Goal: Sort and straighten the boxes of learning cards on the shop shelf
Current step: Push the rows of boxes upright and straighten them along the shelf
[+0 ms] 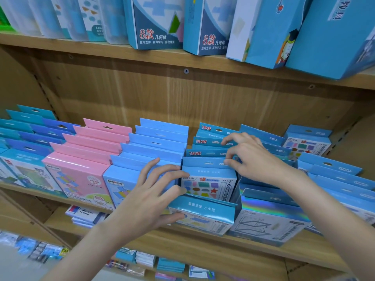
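Note:
Rows of flat card boxes stand front to back on the middle wooden shelf [203,243]. In the centre row, a blue box with coloured shapes [209,186] stands upright behind a front blue box [203,216] that leans forward. My left hand [154,197] holds the left edges of these two boxes, thumb under the front one, fingers on the shapes box. My right hand [249,157] pinches the top right corner of the shapes box, fingers reaching to the boxes behind it [205,141].
A pink row [81,157] and a light blue row [150,147] stand to the left, and more blue rows at the far left [26,138]. Holographic-topped boxes [269,218] fill the right. Tall blue boxes [156,23] line the shelf above; small packs [85,216] lie below.

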Motion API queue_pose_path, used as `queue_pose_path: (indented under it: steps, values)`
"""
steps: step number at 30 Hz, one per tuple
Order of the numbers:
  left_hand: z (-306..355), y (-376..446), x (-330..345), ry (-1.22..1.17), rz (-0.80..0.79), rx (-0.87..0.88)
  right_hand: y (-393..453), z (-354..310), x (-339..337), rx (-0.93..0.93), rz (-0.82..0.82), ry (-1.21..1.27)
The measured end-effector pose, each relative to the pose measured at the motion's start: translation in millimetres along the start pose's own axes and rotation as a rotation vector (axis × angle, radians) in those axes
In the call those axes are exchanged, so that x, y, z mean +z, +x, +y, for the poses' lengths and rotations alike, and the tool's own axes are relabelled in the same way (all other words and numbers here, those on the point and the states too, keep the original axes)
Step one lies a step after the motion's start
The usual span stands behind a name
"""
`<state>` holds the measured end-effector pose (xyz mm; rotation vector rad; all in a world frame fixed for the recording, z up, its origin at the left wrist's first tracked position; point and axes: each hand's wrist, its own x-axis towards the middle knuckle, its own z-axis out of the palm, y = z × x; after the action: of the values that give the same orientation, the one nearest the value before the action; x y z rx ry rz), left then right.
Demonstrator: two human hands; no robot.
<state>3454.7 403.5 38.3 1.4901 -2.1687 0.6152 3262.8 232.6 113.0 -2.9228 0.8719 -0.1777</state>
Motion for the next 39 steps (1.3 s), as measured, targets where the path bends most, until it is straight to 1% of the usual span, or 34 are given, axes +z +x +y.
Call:
queue_pose_path:
  steps: [5, 8, 12, 17, 21, 29, 32, 34, 37, 39]
  values:
    - [-2.4, 5.3, 1.9, 0.005, -0.020, -0.032, -1.1, -0.1, -0.8, 0.000, -0.007, 0.015]
    - [-4.1, 11.1, 5.5, 0.041, -0.060, -0.062, -5.4, -3.8, -2.8, -0.037, -0.040, 0.026]
    - [-6.2, 15.8, 5.3, 0.056, -0.087, -0.056, -11.4, -7.5, -4.2, -0.075, -0.071, 0.029]
    - [-6.4, 16.4, 6.1, 0.046, -0.106, -0.061, -14.0, -9.1, -7.6, -0.068, -0.101, 0.048]
    - [-4.4, 15.5, 4.3, 0.048, -0.107, -0.073, -17.0, -11.4, -10.9, -0.051, -0.133, 0.128]
    - [-5.5, 15.4, 6.4, 0.062, -0.074, -0.081, -16.3, -14.2, -7.7, 0.001, -0.148, 0.082]
    - [-1.9, 13.7, 8.5, 0.088, -0.037, -0.119, -18.3, -13.8, 1.4, 0.015, -0.088, 0.092]
    - [3.7, 10.7, 10.9, 0.090, 0.005, -0.154, -20.1, -12.7, 7.2, 0.032, 0.015, 0.162]
    - [11.3, 4.8, 12.1, 0.076, 0.045, -0.191, -19.4, -15.4, 2.8, 0.067, 0.298, 0.350]
    - [12.4, 2.0, 12.2, 0.079, 0.029, -0.196, -20.7, -20.5, -10.5, 0.097, 0.488, 0.458]
